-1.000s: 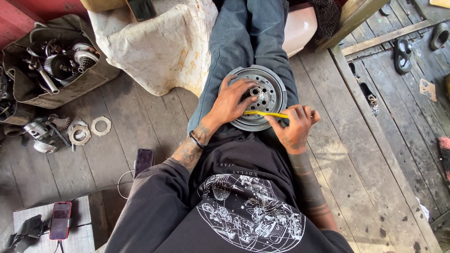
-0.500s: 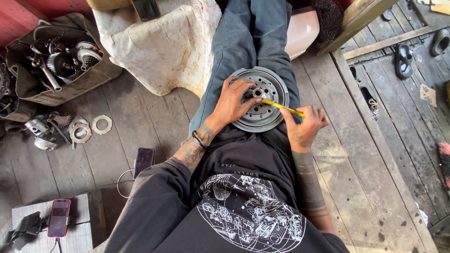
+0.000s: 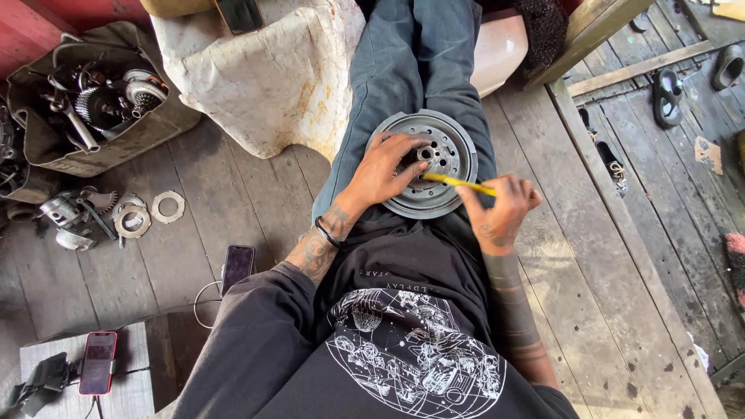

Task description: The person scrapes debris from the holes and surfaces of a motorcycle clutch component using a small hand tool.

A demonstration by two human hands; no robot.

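Note:
A round grey metal disc with a ring of holes (image 3: 454,159) lies on my lap, across my jeans. My left hand (image 3: 384,169) rests on its left side, fingers spread and curled towards the centre hub. My right hand (image 3: 500,211) sits at the disc's lower right and grips a thin yellow-handled tool (image 3: 458,183). The tool's tip points left towards the hub, near my left fingertips.
A stained white sack (image 3: 272,77) stands to the left of my legs. An open bag of gears and metal parts (image 3: 93,109) sits at far left, with loose rings and parts (image 3: 124,213) on the wooden floor. Two phones (image 3: 237,266) (image 3: 97,362) lie at lower left. Sandals (image 3: 667,93) lie at right.
My right hand has shifted slightly with the yellow tool, whose tip now points nearer the hub. The left hand stays on the disc.

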